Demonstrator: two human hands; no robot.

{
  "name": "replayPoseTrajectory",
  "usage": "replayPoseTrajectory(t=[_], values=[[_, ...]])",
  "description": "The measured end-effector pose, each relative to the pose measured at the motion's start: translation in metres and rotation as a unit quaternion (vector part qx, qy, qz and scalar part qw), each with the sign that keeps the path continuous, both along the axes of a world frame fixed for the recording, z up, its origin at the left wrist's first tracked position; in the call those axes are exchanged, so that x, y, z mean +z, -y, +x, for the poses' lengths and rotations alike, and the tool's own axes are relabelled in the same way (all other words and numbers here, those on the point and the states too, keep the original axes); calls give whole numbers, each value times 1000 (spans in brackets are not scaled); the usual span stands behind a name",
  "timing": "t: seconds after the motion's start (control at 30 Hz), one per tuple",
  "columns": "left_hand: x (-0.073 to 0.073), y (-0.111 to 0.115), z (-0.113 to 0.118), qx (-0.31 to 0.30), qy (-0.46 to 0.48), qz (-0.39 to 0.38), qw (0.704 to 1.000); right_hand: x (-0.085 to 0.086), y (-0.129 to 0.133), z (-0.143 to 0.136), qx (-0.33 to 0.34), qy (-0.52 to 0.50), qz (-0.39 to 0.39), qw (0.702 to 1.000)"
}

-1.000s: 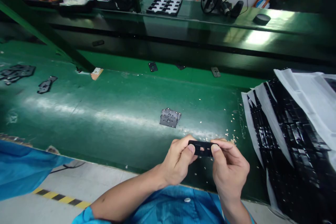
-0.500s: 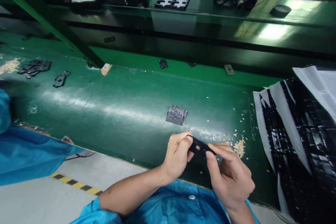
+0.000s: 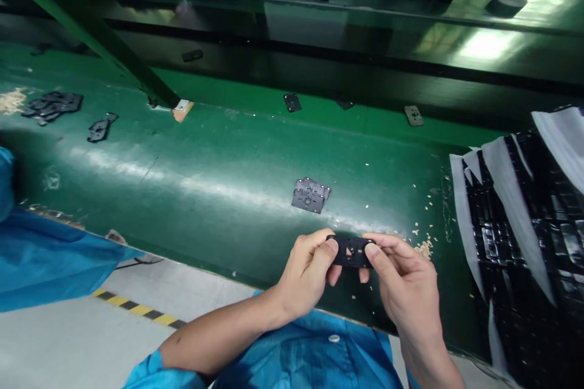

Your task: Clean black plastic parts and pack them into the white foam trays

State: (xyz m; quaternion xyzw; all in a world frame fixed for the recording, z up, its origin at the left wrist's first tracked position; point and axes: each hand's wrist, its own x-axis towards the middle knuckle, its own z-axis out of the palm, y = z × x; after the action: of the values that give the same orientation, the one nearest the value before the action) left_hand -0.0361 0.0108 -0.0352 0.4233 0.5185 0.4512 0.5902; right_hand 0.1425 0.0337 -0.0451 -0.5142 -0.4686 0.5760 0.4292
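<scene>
A small black plastic plate with cut-out holes [image 3: 351, 253] is held level between both hands, above the front edge of the bench. My left hand [image 3: 306, 273] pinches its left end, thumb on top and fingers beneath. At its right end, my right hand [image 3: 406, 276] grips it with the thumb on the face and the fingers behind. Just beyond the hands lies a short stack of similar dark plates [image 3: 311, 196] on the green bench [image 3: 228, 194]. To the right of my right hand is a small heap of pale chips [image 3: 424, 249], partly hidden by it.
Black parts in torn white-edged wrapping [image 3: 515, 243] fill the right side. More black plates [image 3: 53, 106] lie far left, and several single ones sit along the back. A slanted green post [image 3: 109, 42] meets the bench. A blue-clothed person [image 3: 45, 255] is at left.
The black plate has turned from a slant to level, its face now toward me. My right thumb has moved onto its face. The whole view has shifted slightly.
</scene>
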Motion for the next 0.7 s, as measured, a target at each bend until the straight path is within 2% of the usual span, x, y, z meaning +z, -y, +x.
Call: replayPoseTrajectory(t=[0.27,0.43,0.53,0.63,0.7], values=[[-3,-1,-12,29,-43,-15,999,13,-6,-11,52,12,-2,999],[-1,-2,-21,13,-88,15,996,5,-9,-15,45,14,-28,998],[-1,-5,-35,13,-134,29,991,-2,-11,-20,50,46,-31,997],[-5,-16,-58,-29,-180,38,982,-9,-12,-26,61,107,-5,992],[-9,-28,-73,-29,-222,44,974,-14,-13,-30,62,153,39,986]])
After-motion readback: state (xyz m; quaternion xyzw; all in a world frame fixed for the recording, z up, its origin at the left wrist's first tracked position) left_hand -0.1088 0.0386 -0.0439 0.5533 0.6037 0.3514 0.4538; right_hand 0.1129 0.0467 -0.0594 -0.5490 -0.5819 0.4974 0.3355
